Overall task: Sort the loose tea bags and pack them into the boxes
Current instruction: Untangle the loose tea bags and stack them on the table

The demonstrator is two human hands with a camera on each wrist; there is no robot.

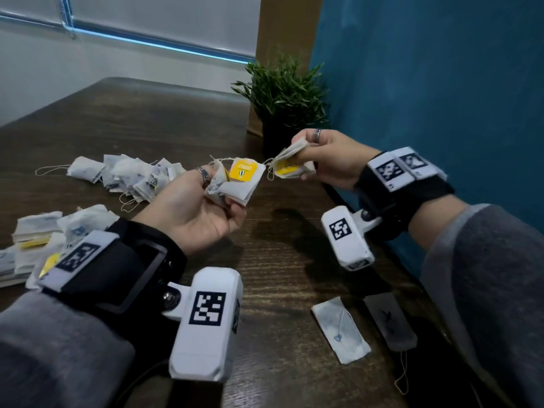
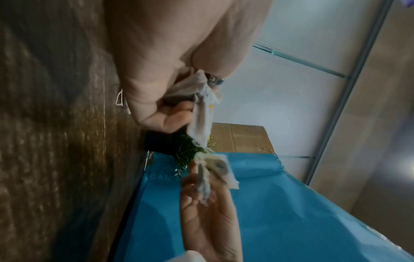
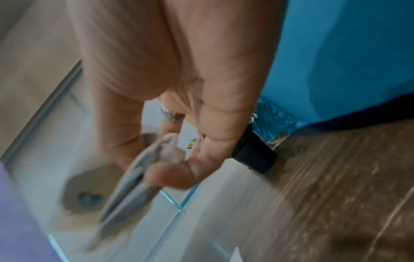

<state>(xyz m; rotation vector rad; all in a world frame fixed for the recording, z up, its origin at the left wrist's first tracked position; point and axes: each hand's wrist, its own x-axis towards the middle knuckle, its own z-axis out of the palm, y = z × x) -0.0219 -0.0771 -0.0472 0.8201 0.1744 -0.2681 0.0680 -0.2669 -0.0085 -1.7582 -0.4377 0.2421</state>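
Above the desk, between both hands: two bundles of tea bags with yellow tags. Left bundle gripped in curled fingers of left hand; right bundle pinched by right hand. Near front edge, two single tea bags lying flat. Further left, loose pile. Behind, potted plant.

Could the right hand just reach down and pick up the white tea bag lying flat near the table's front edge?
Probably not right away: the right hand already pinches tea bags. Nothing lies over the flat tea bag, so the path looks free.
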